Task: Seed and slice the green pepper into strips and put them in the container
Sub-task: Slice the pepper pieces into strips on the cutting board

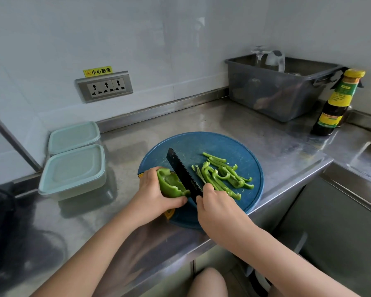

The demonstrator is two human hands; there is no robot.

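A round blue cutting board (219,146) lies on the steel counter. My left hand (156,189) grips a hollow piece of green pepper (171,184) at the board's left edge. My right hand (216,202) holds the handle of a black knife (183,172), whose blade stands against the right side of the pepper piece. Several cut green strips (223,174) lie in a loose pile right of the blade. Two pale green lidded containers sit left of the board, the near one (73,170) in front of the far one (73,137).
A grey plastic tub (283,88) with a glass and a kettle inside stands at the back right. Beside it is a dark sauce bottle (336,106) with a yellow cap. A wall socket (104,86) is behind. A sink recess (341,211) drops off at the right.
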